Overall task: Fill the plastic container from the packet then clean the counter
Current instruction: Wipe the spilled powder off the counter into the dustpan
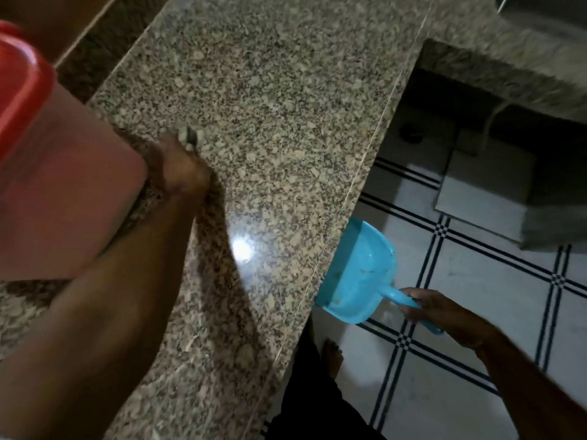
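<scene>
A blue dustpan (359, 274) is held with its open mouth against the front edge of the granite worktop (270, 106), its pan hanging over the floor and just below the stone's lip. A few pale crumbs lie inside the pan. The right hand (435, 309) is just right of the dustpan, its fingers (409, 295) clamped round the handle.

Well to the left of the dustpan and farther back, the left hand (184, 166) lies on the worktop with its forearm stretched across the stone. A small grey thing (188, 138) shows at the far end of this hand. The hand is smeared by motion, so I cannot tell whether its fingers are closed on that thing or only touching it.

The plastic container (63, 192) stands far left of the dustpan, close to the camera, touching the left wrist. It is translucent, looks pinkish, and carries 1 red lid (19, 84).

Below and right of the dustpan spreads a white tiled floor (476, 281) crossed by dark double lines. 1 bare foot (332, 354) stands on it just under the dustpan, beside the worktop's front.
</scene>
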A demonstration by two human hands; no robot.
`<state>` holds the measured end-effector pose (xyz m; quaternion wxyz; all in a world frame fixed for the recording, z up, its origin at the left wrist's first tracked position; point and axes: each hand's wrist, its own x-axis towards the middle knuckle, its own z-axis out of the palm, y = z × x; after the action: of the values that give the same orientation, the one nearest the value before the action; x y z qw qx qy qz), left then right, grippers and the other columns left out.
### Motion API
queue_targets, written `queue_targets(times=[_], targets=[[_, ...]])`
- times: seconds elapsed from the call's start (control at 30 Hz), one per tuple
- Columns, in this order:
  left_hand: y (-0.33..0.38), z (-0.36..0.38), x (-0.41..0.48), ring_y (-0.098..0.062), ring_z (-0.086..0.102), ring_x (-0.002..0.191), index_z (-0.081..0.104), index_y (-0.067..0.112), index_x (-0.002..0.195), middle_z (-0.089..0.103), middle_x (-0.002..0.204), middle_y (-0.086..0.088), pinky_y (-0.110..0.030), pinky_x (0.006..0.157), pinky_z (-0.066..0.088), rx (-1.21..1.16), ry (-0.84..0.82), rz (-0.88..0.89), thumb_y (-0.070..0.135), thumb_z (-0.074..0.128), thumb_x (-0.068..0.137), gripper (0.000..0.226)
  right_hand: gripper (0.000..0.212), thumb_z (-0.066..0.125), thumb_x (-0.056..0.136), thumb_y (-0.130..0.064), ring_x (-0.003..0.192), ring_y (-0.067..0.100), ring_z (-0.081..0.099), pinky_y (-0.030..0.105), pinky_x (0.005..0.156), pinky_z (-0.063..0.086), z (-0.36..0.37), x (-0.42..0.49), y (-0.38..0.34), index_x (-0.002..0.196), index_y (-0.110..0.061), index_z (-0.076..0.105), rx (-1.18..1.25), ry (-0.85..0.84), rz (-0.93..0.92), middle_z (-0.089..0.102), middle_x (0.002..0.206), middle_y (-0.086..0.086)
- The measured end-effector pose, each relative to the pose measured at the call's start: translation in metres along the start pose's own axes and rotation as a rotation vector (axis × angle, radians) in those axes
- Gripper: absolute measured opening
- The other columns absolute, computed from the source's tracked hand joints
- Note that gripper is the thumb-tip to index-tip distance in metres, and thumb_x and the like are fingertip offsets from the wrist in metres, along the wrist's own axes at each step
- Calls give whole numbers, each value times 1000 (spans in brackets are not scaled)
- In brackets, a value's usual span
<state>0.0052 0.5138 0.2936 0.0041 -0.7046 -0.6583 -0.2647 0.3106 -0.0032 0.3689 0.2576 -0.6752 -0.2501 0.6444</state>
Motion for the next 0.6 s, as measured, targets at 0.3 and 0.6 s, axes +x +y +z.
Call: queue_targets(times=[0.3,0.6], targets=[[192,-137,-126,-14,47,84,67,18,119,61,98,-4,-34,76,44,-320,-557,698,41,41,101,40,28,73,89,-20,82,18,60,34,77,52,-11,-3,-1,117,-14,72,76,69,-1,69,88,1],[201,-103,-59,-29,57,99,63,25,132,64,116,-14,-39,85,46,-246,-531,756,50,38,96,50,28,70,94,-8,82,21,57,30,74,49,-5,-9,16,122,-12,70,124,72,-12,64,91,10]])
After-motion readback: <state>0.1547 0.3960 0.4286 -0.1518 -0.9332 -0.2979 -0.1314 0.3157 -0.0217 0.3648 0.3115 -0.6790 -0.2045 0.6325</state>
